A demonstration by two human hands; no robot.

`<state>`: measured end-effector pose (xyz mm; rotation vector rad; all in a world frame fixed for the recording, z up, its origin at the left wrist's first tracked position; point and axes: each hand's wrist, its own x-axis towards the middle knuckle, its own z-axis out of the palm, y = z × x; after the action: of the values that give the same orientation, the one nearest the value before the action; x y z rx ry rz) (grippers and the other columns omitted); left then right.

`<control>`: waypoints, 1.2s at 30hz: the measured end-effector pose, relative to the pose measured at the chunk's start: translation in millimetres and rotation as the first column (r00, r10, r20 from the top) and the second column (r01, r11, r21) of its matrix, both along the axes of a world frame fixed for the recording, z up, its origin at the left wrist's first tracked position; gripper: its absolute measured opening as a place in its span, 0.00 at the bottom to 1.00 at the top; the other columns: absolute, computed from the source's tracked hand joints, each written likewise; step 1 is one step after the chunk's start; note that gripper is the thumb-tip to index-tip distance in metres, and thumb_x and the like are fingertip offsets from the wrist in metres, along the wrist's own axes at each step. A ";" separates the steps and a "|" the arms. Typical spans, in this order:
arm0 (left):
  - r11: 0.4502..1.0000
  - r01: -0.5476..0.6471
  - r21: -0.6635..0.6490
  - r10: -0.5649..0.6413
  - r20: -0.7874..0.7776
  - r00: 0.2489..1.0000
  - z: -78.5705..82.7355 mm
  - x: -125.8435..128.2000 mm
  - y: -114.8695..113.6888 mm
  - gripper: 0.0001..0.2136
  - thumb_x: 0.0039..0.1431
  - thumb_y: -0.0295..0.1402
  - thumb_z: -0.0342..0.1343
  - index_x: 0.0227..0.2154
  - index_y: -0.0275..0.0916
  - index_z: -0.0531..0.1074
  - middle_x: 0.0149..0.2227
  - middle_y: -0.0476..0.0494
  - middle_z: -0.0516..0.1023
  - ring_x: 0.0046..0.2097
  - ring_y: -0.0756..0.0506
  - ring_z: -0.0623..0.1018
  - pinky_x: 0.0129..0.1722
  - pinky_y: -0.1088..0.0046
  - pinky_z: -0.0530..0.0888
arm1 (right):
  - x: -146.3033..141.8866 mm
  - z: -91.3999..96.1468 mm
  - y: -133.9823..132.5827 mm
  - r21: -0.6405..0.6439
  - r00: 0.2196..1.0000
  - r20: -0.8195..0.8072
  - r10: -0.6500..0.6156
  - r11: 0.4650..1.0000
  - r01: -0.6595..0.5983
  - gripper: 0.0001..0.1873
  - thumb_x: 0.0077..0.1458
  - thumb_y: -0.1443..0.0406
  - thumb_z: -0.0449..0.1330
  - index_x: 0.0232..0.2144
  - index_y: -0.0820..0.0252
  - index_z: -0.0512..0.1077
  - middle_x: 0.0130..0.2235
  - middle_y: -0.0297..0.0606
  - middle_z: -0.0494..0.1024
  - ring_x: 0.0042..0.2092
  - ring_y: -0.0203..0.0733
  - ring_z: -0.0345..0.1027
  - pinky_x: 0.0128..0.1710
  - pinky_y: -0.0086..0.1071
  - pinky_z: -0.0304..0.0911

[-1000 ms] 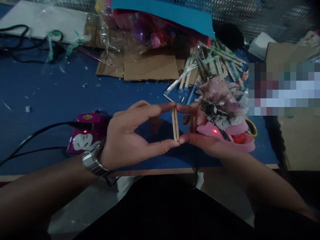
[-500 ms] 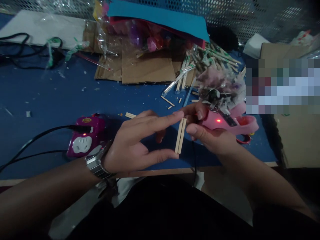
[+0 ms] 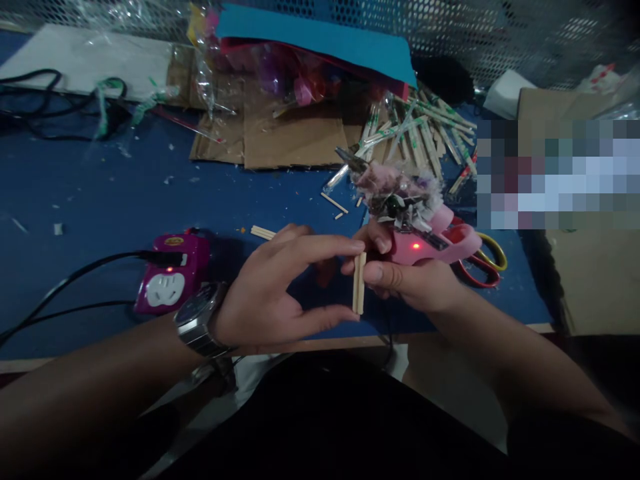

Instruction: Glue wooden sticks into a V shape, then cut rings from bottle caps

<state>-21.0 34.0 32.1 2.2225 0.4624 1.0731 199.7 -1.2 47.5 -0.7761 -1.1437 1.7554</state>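
My left hand [image 3: 280, 287] holds a short pair of wooden sticks [image 3: 359, 283] by the ends, between thumb and forefinger. The two sticks lie side by side, nearly upright in view. My right hand [image 3: 405, 273] is closed around part of a pink hot glue gun [image 3: 400, 245] with a red light on. Its thumb and fingertips meet the upper part of the sticks. Bits of plastic and fluff cling to the gun's front, and its dark pointed tip faces up and left. The grip under my fingers is mostly hidden.
Scissors with red and yellow handles [image 3: 485, 267] lie right of my right hand. A purple power adapter [image 3: 173, 273] with cables sits at left. Wrapped chopsticks [image 3: 420, 133], cardboard [image 3: 295, 133] and blue sheet [image 3: 315, 37] are behind. More cut sticks [image 3: 263, 232] lie on the table.
My right hand has moved left with the glue gun, and its thumb now reaches the sticks. The sticks have turned more upright and closed together. More of the scissors' handles shows.
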 end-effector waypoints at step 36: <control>0.987 -0.135 0.087 0.137 -0.021 0.990 -2.2 1.4 4.1 0.30 0.62 0.54 0.67 0.61 0.46 0.72 0.40 0.45 0.83 0.35 0.45 0.80 0.36 0.63 0.75 | -2.1 -2.5 0.5 0.084 0.980 0.184 -0.079 0.994 0.065 0.16 0.52 0.59 0.78 0.35 0.55 0.76 0.35 0.32 0.80 0.35 0.38 0.75 0.40 0.34 0.77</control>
<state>-19.7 38.0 29.9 2.3104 0.5977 1.1531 197.6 -0.7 45.0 -0.9396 -1.2843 1.5940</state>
